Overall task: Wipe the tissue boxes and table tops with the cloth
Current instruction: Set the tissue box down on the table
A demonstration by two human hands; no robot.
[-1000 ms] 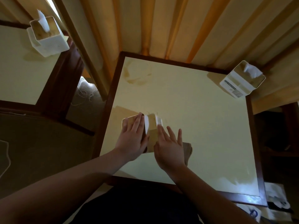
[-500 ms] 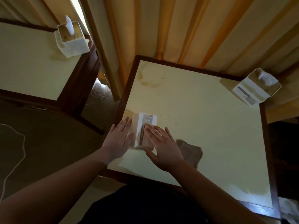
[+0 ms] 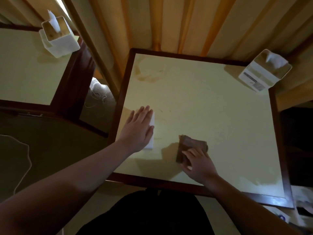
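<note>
Head view, looking down at my own arms:

Left hand: my left hand [image 3: 137, 127] lies flat on top of a white tissue box [image 3: 151, 131] that's on its side near the left edge of the table. Fingers straight, close together, pointing away from me. Not curled round anything, just resting on it.

Right hand: my right hand [image 3: 199, 164] is on the brown cloth [image 3: 189, 146], near the front edge of the table. Fingers are bent down onto the near part of the cloth and my thumb sits at its near-left edge. Can't tell if I'm actually pinching it or only pressing down.

Cloth: folded, roughly square, lying flat on the table, well apart from the box under my left hand.

Table: pale yellow top with a dark wood frame [image 3: 122, 92]. There's a brownish ring-like stain [image 3: 149, 72] toward the far left corner.

Second tissue box: white, upright-ish, at the far right corner of the same table [image 3: 264, 72], tissue sticking out the top.

Third tissue box: white, on the next table [image 3: 25, 68] to my left, at its far right corner [image 3: 58, 39], tissue poking up too.

Behind: yellowish pleated curtain [image 3: 169, 22] hanging along the far side.
</note>
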